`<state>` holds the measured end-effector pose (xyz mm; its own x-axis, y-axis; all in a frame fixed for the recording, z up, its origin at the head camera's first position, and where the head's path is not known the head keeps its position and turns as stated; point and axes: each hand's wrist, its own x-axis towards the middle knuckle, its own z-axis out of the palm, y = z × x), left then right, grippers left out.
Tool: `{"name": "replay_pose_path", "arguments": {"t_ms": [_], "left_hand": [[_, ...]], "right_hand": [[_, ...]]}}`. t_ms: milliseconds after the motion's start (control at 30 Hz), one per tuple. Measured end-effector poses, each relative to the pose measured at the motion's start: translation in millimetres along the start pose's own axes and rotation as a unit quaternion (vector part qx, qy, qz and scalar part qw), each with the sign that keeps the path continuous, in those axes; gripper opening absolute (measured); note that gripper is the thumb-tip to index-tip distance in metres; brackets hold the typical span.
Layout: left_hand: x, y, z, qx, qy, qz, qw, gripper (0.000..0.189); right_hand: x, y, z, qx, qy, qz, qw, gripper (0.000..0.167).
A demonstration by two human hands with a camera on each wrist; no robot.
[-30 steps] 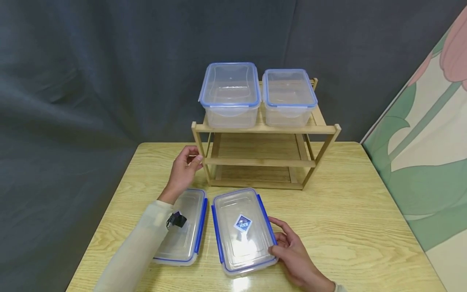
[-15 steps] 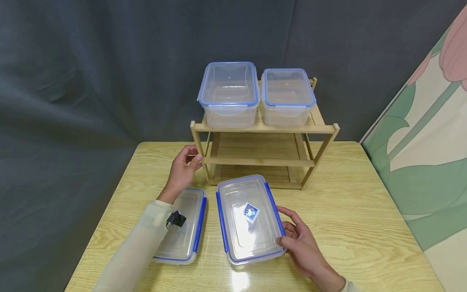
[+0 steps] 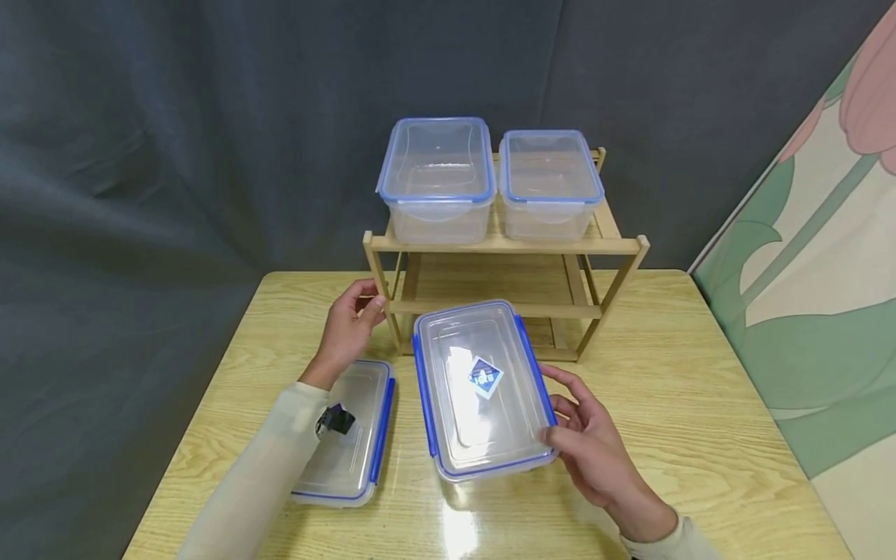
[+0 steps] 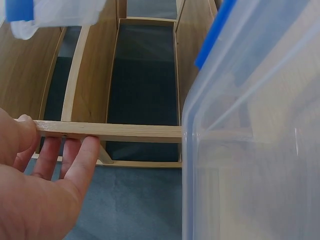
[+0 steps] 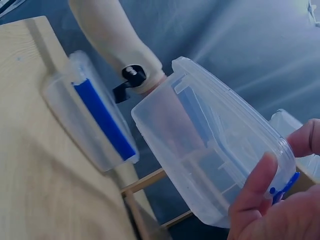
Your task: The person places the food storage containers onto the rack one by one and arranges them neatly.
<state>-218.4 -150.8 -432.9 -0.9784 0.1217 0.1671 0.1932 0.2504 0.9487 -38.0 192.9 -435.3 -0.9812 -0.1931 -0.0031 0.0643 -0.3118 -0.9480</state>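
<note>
In the head view a clear food container (image 3: 483, 420) with blue side clips and a blue-and-white label hangs tilted above the table, its far end before the rack's lower part. My right hand (image 3: 595, 443) grips its right edge, thumb on the lid and fingers at the side. My left hand (image 3: 350, 330) pinches the left front leg of the wooden rack (image 3: 490, 311); the left wrist view shows thumb and fingertips around that bar (image 4: 115, 131). Under my left forearm a second blue-clipped container (image 3: 357, 435) lies flat on the table.
Two taller clear containers with pale blue rims, a larger one (image 3: 439, 171) and a smaller one (image 3: 551, 179), stand on the rack's top shelf. A dark curtain (image 3: 210, 140) hangs behind the table (image 3: 700, 404). At the right is a flower-patterned panel (image 3: 833, 327).
My right hand has lifted the container off the table and carried it forward toward the rack, slightly to the right. The left hand stays at the rack's leg.
</note>
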Motion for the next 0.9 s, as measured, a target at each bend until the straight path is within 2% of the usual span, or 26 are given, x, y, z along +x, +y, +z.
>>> {"name": "replay_pose_path", "arguments": {"t_ms": [433, 700, 900], "left_hand": [[1.8, -2.1, -0.5, -0.014, -0.003, -0.002, 0.9999, 0.025], [1.9, -0.3, -1.2, -0.009, -0.006, 0.004, 0.9999, 0.025], [1.9, -0.1, -1.3, -0.006, -0.007, -0.003, 1.0, 0.026]], "right_hand": [[11.9, -21.9, 9.8, 0.005, -0.016, -0.013, 0.9998, 0.083], [22.2, -33.9, 20.5, -0.01, 0.022, -0.014, 0.9996, 0.081], [36.4, -34.7, 30.8, -0.011, 0.049, -0.005, 0.9987, 0.079]]}}
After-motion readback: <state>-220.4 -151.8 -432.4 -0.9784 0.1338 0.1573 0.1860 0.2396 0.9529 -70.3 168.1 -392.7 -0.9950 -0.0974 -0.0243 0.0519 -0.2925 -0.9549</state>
